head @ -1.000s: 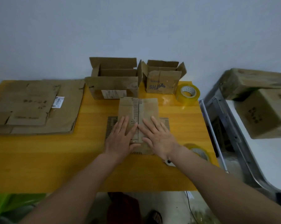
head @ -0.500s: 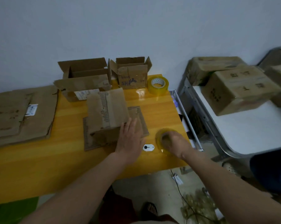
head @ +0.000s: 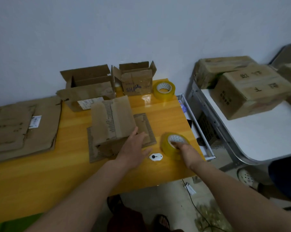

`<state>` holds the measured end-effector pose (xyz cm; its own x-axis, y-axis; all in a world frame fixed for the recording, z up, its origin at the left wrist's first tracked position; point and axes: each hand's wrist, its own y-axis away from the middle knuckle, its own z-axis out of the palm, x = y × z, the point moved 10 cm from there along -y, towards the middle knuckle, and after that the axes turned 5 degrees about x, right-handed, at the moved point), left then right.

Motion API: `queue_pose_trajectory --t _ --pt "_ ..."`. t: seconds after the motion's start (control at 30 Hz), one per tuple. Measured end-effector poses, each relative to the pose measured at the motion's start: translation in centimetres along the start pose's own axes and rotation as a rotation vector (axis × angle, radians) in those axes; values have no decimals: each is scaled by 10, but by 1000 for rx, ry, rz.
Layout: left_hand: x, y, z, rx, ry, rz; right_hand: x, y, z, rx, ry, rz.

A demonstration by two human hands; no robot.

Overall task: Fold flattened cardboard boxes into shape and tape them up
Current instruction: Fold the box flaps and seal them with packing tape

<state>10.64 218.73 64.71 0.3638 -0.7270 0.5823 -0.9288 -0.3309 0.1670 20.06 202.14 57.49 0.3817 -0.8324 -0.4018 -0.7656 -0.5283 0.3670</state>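
**Right hand takes up the tape**

Head view: since a second ago, the right hand (head: 185, 149) has left the box (head: 113, 121) and gone to the tape roll (head: 174, 145) near the table's (head: 41, 178) right edge, where its fingers now hook into the core and grasp it. The left hand (head: 134, 148) lies flat and released, fingers straight, pressing the box's near side.

Risk, as I judge it: with one hand holding, the folded flaps may spring open before tape lands; the roll sits close to the edge and could slip off.

The box sits mid-table, worn and creased, its top flaps meeting at a printed seam, side flaps splayed flat on the table. A small white cutter (head: 155, 156) lies between the hands.
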Motion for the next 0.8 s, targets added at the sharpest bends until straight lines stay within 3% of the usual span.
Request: queue_pose_trajectory --t 0.13,0.23,0.43,0.6,0.8 --pt "17 -9 -27 82 77 -18 -15 2 -35 86 -398 37" --pt "29 -18 -38 75 132 -52 -43 12 -62 90 -597 -56" --pt "37 -23 -50 97 200 -85 -81 25 -93 105 -619 -188" --pt "26 -13 -54 197 262 -174 -88 27 -95 122 -585 -171" --pt "8 4 -43 161 699 -413 -101 31 -100 147 -525 -191"
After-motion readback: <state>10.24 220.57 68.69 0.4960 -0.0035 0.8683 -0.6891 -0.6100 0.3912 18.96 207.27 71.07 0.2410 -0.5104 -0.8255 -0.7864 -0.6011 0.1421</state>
